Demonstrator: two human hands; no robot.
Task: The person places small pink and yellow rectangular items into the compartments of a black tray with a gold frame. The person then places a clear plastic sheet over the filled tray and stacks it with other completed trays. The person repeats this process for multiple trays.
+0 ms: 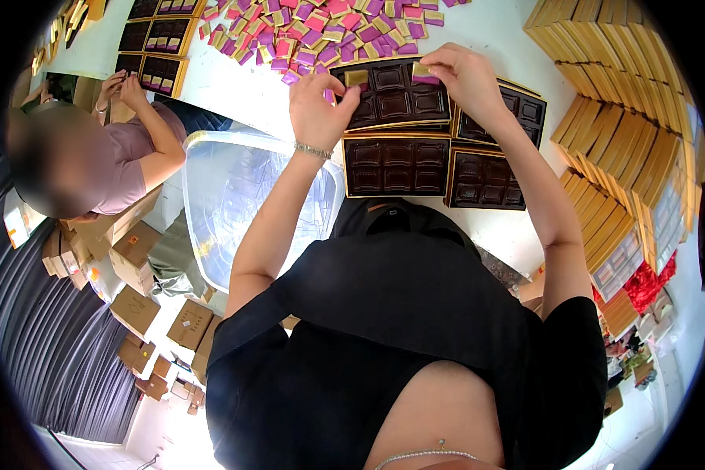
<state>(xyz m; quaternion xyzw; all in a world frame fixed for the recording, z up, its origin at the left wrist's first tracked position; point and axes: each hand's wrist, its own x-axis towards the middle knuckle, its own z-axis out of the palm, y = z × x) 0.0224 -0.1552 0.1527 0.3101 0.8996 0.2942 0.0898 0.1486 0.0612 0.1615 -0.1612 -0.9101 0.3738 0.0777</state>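
Observation:
A dark brown moulded tray [392, 103] in a gold-edged box lies in front of me on the white table, tilted over other trays. In its upper left hollow sits a small gold-and-purple wrapped piece [356, 79]. My left hand [315, 110] is closed at that corner, its thumb beside this piece; a bit of purple shows between thumb and fingers. Over the upper right hollow, my right hand [468, 82] pinches another gold-and-purple wrapped piece [424, 75] between thumb and forefinger. Nearer me are a second tray [395, 166] and a third tray [486, 180], with bare hollows.
Loose pink, purple and gold pieces [321, 31] are heaped beyond the trays. Gold-edged boxes [611, 133] stand stacked at the right. A clear plastic bin [258, 196] is at my left. Farther left, a person [133, 160] works beside partly filled trays [158, 74]; cardboard boxes [137, 309] lie behind.

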